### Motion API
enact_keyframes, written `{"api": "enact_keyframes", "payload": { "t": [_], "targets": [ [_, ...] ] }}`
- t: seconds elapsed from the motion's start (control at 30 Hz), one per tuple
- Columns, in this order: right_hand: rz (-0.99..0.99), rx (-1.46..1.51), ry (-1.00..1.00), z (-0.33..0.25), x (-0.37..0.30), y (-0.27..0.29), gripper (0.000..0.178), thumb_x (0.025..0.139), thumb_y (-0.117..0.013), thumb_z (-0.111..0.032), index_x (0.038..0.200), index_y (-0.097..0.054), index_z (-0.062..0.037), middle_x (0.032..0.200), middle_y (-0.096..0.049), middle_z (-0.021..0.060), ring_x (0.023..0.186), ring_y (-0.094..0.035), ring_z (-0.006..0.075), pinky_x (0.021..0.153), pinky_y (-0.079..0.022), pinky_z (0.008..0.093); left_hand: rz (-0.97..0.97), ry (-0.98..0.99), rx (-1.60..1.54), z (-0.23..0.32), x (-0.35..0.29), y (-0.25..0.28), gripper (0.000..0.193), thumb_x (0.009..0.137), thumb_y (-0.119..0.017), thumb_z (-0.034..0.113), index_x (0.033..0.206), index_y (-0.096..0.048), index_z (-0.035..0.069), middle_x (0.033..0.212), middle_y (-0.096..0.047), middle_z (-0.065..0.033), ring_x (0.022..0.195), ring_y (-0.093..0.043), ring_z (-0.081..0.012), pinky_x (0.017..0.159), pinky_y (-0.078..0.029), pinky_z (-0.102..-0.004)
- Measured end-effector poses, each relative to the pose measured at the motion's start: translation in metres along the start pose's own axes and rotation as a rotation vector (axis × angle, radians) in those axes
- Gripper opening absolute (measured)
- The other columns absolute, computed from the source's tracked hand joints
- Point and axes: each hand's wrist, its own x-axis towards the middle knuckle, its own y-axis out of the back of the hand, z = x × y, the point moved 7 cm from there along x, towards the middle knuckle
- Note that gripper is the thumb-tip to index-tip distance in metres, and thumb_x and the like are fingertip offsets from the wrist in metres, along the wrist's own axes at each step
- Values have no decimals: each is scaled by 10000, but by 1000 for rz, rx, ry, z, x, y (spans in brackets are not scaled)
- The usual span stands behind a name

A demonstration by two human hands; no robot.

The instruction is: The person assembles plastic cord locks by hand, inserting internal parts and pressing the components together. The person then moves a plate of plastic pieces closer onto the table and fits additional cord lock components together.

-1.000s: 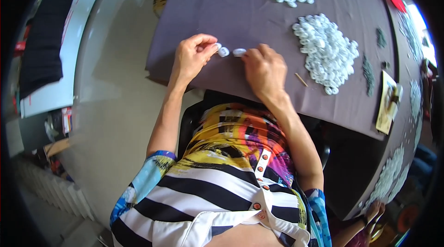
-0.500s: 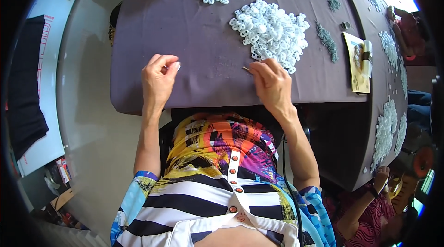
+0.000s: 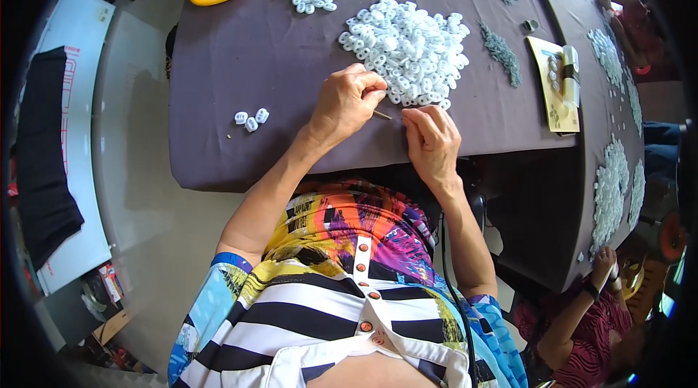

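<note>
Left hand (image 3: 347, 99) has moved right, near the thin stick (image 3: 383, 115) — long axis slanting rightward, bodyward. It and the right hand (image 3: 432, 138) curl — whether gripping, I cannot tell.

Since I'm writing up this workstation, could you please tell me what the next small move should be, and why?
Probably the left hand should pinch one piece from the near edge of the big white pile, since it is right at that edge, while three white pieces lie apart to its left. Whether it already holds a piece is hard to see.
</note>
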Motion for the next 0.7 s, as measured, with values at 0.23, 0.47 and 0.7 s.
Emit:
{"api": "enact_keyframes", "payload": {
  "t": [0.23,0.47,0.7],
  "targets": [
    [2,103,9,5,-3,0,148,701,-648,-4,829,-612,-67,747,-565,75,677,-568,259,597,-462,347,5,-39,123,-2,2,-2,105,728,-665,55,827,-647,25,775,-605,-111,673,-611,-279,602,-482,-354],
    [165,-61,-206,53,15,60,61,763,-619,0,805,-648,-34,732,-594,89,600,-593,198,553,-469,295,-80,58,66,-9,4,-7,96,709,-672,36,762,-593,28,744,-580,-85,670,-595,-249,599,-471,-351],
    [207,-319,-295,124,43,73,81,778,-616,-83,817,-646,-19,751,-616,130,667,-601,284,618,-479,353,-17,287,-399,-24,-6,1,63,804,-633,15,790,-575,35,696,-562,-13,524,-525,-57,449,-434,-208]
  ]
}}
